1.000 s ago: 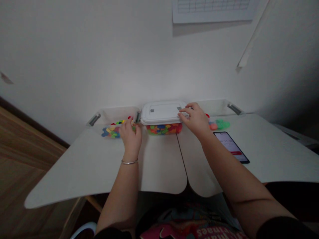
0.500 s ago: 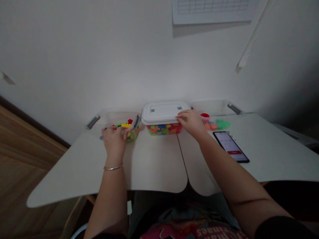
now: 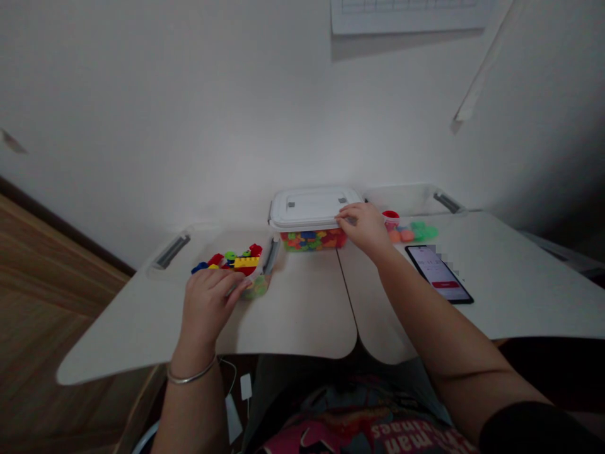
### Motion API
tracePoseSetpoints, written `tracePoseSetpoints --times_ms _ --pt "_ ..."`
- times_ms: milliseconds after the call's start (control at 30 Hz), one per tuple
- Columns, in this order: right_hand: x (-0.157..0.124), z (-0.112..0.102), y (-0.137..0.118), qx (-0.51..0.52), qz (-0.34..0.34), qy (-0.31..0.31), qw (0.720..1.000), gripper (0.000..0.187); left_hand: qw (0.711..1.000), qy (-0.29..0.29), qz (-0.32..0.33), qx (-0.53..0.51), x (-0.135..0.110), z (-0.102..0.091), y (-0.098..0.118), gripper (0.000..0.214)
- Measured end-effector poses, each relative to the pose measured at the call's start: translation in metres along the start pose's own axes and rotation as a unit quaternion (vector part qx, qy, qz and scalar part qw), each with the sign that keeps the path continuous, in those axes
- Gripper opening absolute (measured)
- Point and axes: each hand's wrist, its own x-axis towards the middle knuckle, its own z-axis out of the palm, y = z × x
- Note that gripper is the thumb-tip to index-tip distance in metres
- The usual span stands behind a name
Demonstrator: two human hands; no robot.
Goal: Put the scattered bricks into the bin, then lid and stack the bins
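Note:
A clear plastic box [image 3: 271, 255] with grey side latches stands open on the left, holding coloured toy bricks [image 3: 246, 262] in yellow, red, blue and green. My left hand [image 3: 210, 304] is closed over its front rim, thumb on the near side. In the middle, a second clear box [image 3: 309, 241] full of colourful pieces wears a white lid [image 3: 307, 209]. At the lid's front right corner, my right hand [image 3: 365, 228] has its thumb and fingers pinched on the edge.
A third clear box [image 3: 401, 198] stands at the right against the wall. Before it are a small red-topped cup [image 3: 391, 219], orange pieces [image 3: 401, 235] and green pieces [image 3: 423, 231]. A phone [image 3: 439, 274] lies on the white table [image 3: 302, 309], which has a seam down its middle.
My left hand has drawn the left box toward me, and its bricks show more. My right hand stays at the lid's corner. The view has tilted slightly.

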Motion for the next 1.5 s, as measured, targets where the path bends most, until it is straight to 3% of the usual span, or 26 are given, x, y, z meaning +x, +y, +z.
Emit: tracePoseSetpoints --times_ms 233,333,500,733,1067,1167,1233,1333,1400,1500 --pt "0.002 -0.002 -0.002 0.002 0.002 -0.011 1.0 0.018 0.998 0.014 0.064 -0.021 0.011 -0.021 0.062 0.019" --pt "0.003 -0.004 -0.002 -0.003 -0.002 -0.025 1.0 0.018 0.997 -0.013 0.073 -0.039 0.017 -0.023 0.089 0.017" --pt "0.009 -0.012 -0.002 -0.025 -0.024 -0.082 0.996 0.022 0.988 -0.061 0.114 -0.083 0.029 -0.018 0.121 0.019" --pt "0.032 -0.03 -0.018 -0.122 -0.083 -0.225 0.963 0.022 0.97 -0.153 0.17 -0.087 0.059 -0.017 0.159 0.034" --pt "0.037 -0.04 -0.025 -0.179 -0.069 -0.249 0.949 0.024 0.967 -0.159 0.149 -0.131 0.087 0.013 0.207 0.03" --pt "0.035 -0.038 -0.025 -0.192 -0.071 -0.234 0.951 0.023 0.962 -0.116 0.13 -0.211 0.094 0.005 0.201 0.028" --pt "0.034 -0.038 -0.025 -0.2 -0.076 -0.223 0.951 0.022 0.959 -0.08 0.091 -0.255 0.102 -0.005 0.183 0.029" --pt "0.031 -0.04 -0.025 -0.202 -0.085 -0.214 0.952 0.022 0.974 -0.004 -0.02 -0.227 0.118 -0.014 0.133 0.026" --pt "0.028 -0.041 -0.026 -0.202 -0.094 -0.21 0.952 0.021 0.973 0.04 -0.106 -0.203 0.129 -0.008 0.091 0.031" --pt "0.024 -0.04 -0.026 -0.201 -0.107 -0.201 0.953 0.02 0.954 -0.002 -0.203 -0.219 0.14 0.019 0.038 0.048"
